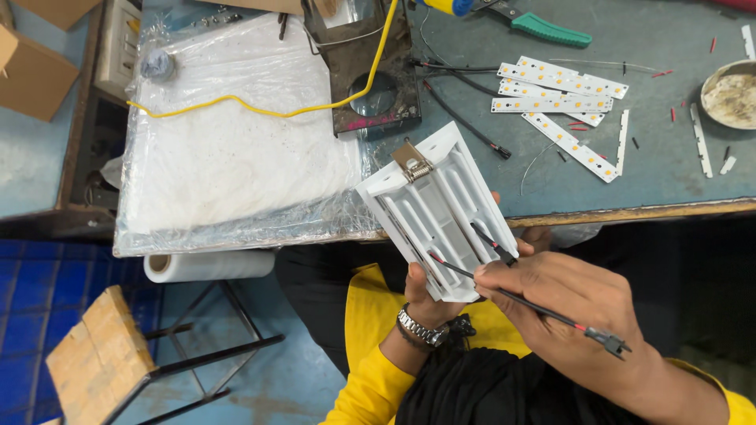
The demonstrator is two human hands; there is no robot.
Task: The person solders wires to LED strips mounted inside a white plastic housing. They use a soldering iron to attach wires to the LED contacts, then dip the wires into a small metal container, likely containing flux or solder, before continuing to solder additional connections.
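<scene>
Closest to us, just off the worktop (677,211) edge, our right hand (567,303) pinches a black lead (520,299), fingers closed tight, its red-tipped end already at the white housing (433,212); the plug end hangs loose. Under that housing, our left hand (429,295) clasps it firmly. Beyond the housing, LED strips (559,90) lie unfitted.

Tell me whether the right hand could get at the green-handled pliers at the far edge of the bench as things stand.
Probably not freely: the right hand is pinching a black wire at the white housing, and the green-handled pliers lie far beyond the LED strips.
</scene>
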